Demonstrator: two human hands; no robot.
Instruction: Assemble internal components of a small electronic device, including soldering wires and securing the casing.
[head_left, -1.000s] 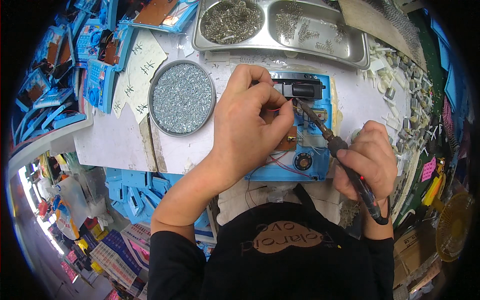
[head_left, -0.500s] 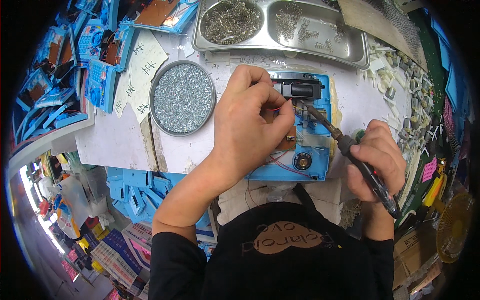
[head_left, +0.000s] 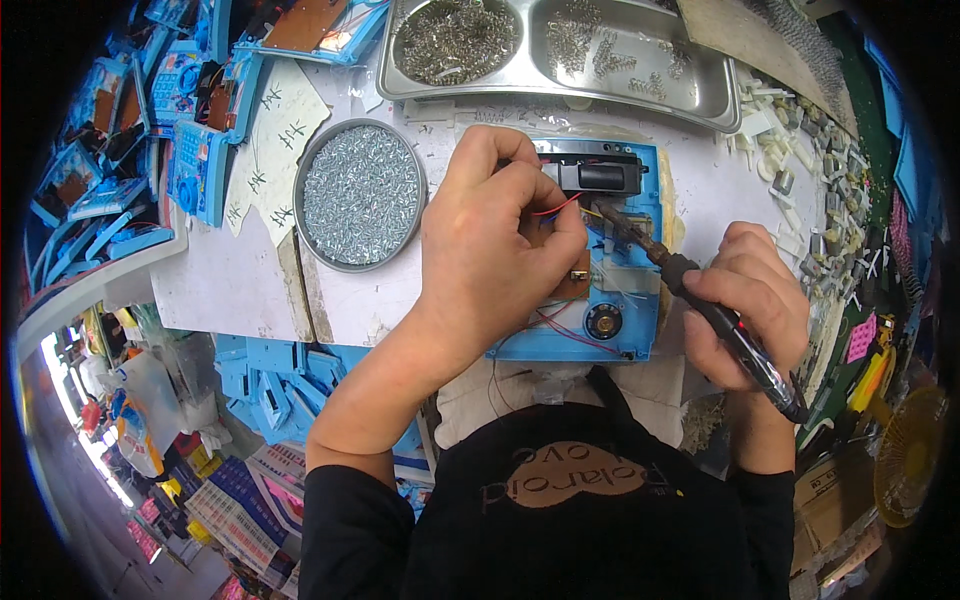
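On the table lies a blue plastic housing (head_left: 640, 300), its inside facing up, with a black round speaker (head_left: 604, 321), a black part (head_left: 605, 177) along the top, a brown circuit board and thin wires. My left hand (head_left: 500, 235) is closed in a pinch over the housing's left side, with a thin red wire (head_left: 558, 208) at its fingertips. My right hand (head_left: 755, 310) grips the dark handle of a soldering iron (head_left: 722, 328). The iron's tip reaches the housing just right of my left fingertips, near the wires below the black part. The exact contact is too small to make out.
Left of my left hand stands a round dish (head_left: 362, 195) full of small metal pins or screws. A metal tray (head_left: 640, 100) with springs sits behind. White and metal small parts (head_left: 790, 170) are strewn at right. Blue housings (head_left: 200, 170) pile up at far left.
My right hand and the soldering iron have shifted slightly left and up, the tip staying beside the wires. My left hand keeps its pinch, moving only a little left.
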